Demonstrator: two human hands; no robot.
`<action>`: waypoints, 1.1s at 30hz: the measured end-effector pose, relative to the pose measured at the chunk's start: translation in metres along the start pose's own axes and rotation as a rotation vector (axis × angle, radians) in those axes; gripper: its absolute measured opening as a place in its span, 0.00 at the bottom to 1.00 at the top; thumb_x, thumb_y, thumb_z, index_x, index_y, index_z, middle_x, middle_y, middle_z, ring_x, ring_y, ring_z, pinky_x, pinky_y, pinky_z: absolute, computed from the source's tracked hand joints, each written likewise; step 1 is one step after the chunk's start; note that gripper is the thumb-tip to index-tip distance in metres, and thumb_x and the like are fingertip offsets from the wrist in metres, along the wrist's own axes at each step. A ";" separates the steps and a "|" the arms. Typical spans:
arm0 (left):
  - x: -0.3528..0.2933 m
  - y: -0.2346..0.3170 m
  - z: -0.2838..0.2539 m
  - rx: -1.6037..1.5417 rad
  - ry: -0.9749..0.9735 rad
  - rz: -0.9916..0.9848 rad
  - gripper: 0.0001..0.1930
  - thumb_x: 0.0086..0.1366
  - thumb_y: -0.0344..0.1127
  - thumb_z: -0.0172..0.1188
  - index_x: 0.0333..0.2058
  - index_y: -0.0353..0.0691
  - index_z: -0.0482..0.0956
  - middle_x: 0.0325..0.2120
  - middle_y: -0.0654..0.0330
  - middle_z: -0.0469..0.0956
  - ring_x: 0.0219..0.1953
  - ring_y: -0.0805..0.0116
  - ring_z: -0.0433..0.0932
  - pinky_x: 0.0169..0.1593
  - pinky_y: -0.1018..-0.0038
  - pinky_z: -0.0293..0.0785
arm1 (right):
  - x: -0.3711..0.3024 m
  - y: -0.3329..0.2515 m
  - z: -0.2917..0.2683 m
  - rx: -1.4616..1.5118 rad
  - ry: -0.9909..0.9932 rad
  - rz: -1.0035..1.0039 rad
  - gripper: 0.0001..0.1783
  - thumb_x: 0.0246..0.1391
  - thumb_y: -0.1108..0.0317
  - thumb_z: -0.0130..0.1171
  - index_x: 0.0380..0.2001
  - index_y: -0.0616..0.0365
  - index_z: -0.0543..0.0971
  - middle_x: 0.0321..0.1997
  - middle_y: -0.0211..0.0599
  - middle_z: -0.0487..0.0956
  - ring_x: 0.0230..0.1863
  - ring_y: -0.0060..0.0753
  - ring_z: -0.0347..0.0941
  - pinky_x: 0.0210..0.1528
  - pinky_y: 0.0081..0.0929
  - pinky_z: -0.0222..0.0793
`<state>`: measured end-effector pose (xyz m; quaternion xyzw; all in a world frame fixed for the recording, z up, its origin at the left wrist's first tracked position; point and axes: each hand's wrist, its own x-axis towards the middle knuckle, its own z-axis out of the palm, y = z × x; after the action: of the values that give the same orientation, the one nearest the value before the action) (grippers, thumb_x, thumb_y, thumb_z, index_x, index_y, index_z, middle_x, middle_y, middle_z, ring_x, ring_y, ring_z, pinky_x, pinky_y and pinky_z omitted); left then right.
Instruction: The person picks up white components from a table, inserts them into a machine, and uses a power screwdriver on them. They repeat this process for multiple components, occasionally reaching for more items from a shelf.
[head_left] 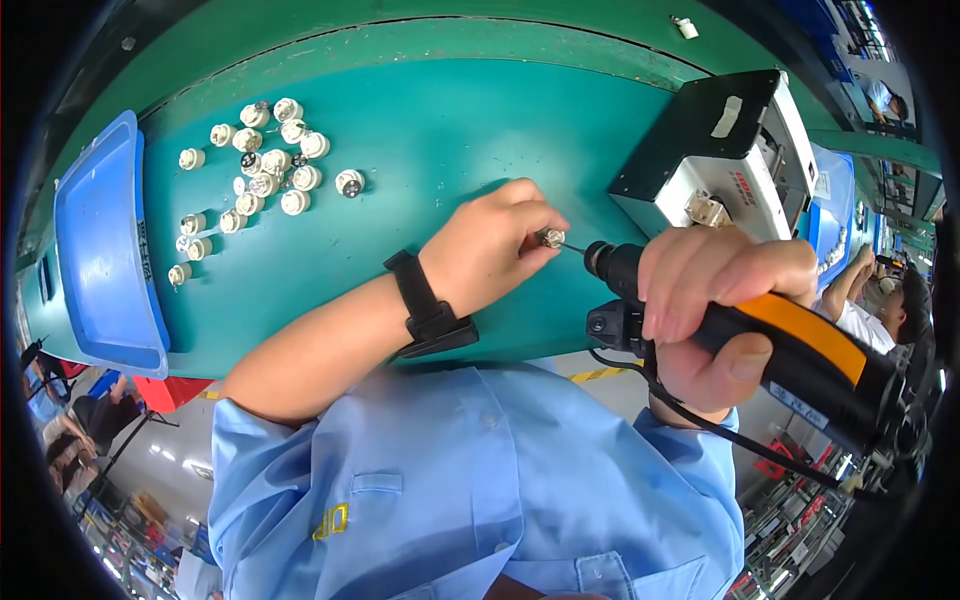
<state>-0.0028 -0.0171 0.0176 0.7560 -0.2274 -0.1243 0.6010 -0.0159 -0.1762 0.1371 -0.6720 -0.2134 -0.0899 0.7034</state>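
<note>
My right hand (715,300) is wrapped round a black and orange electric screwdriver (800,345), which lies almost level and points left. Its thin bit reaches a small metal-and-white part (552,238), pinched between the thumb and fingers of my left hand (495,240). Most of that part is hidden by the fingers, so its exact kind does not show. Further left, several white round lamp-holder-like pieces (263,184) with metal and dark tops lie loose in a cluster on the green mat (440,130).
A blue tray (105,250) stands at the left edge. Right of my hands sits a black and white box-shaped machine (700,140) with small metal pieces (707,208) at its front. The screwdriver's black cable (735,437) hangs near my right arm. Other people work beyond, at the far right.
</note>
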 end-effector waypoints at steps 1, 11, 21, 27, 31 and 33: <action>0.001 0.001 -0.001 0.003 0.000 0.006 0.12 0.53 0.21 0.64 0.38 0.38 0.79 0.31 0.59 0.72 0.28 0.66 0.77 0.33 0.73 0.76 | 0.001 0.001 0.001 0.000 -0.004 0.006 0.24 0.57 0.44 0.56 0.37 0.55 0.64 0.16 0.26 0.66 0.13 0.22 0.62 0.21 0.22 0.59; 0.009 0.016 -0.013 0.241 -0.042 0.030 0.05 0.56 0.25 0.58 0.33 0.37 0.77 0.32 0.52 0.73 0.33 0.51 0.78 0.38 0.61 0.76 | 0.001 -0.008 -0.017 0.338 0.075 -0.223 0.24 0.54 0.50 0.63 0.42 0.55 0.66 0.23 0.27 0.72 0.21 0.21 0.68 0.27 0.23 0.64; 0.125 0.009 -0.154 0.827 0.249 -0.199 0.16 0.55 0.36 0.63 0.42 0.37 0.78 0.37 0.48 0.76 0.40 0.47 0.75 0.45 0.59 0.74 | -0.006 -0.040 -0.050 0.143 0.243 -0.322 0.22 0.59 0.48 0.55 0.43 0.54 0.68 0.18 0.23 0.65 0.18 0.15 0.63 0.25 0.16 0.52; 0.028 0.065 -0.154 1.154 -0.151 0.139 0.21 0.45 0.34 0.70 0.40 0.39 0.77 0.37 0.54 0.75 0.46 0.55 0.71 0.50 0.65 0.69 | -0.023 -0.049 -0.072 0.102 0.360 -0.290 0.23 0.60 0.48 0.52 0.46 0.56 0.68 0.17 0.23 0.64 0.18 0.15 0.62 0.25 0.17 0.52; -0.023 0.067 -0.132 1.265 -0.234 -0.055 0.12 0.52 0.28 0.56 0.38 0.40 0.76 0.33 0.56 0.72 0.43 0.57 0.72 0.46 0.65 0.70 | -0.024 -0.055 -0.083 0.128 0.326 -0.338 0.26 0.60 0.46 0.51 0.48 0.57 0.68 0.18 0.23 0.65 0.19 0.15 0.62 0.25 0.19 0.53; -0.026 0.057 -0.116 1.220 -0.228 -0.160 0.11 0.55 0.26 0.50 0.38 0.40 0.76 0.32 0.54 0.72 0.37 0.54 0.75 0.40 0.63 0.73 | -0.023 -0.052 -0.083 0.119 0.365 -0.372 0.27 0.60 0.44 0.50 0.49 0.57 0.68 0.18 0.23 0.65 0.19 0.17 0.63 0.25 0.20 0.54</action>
<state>0.0178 0.0849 0.0988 0.9598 -0.2627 -0.0965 0.0217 -0.0425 -0.2661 0.1739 -0.5515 -0.2077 -0.3244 0.7399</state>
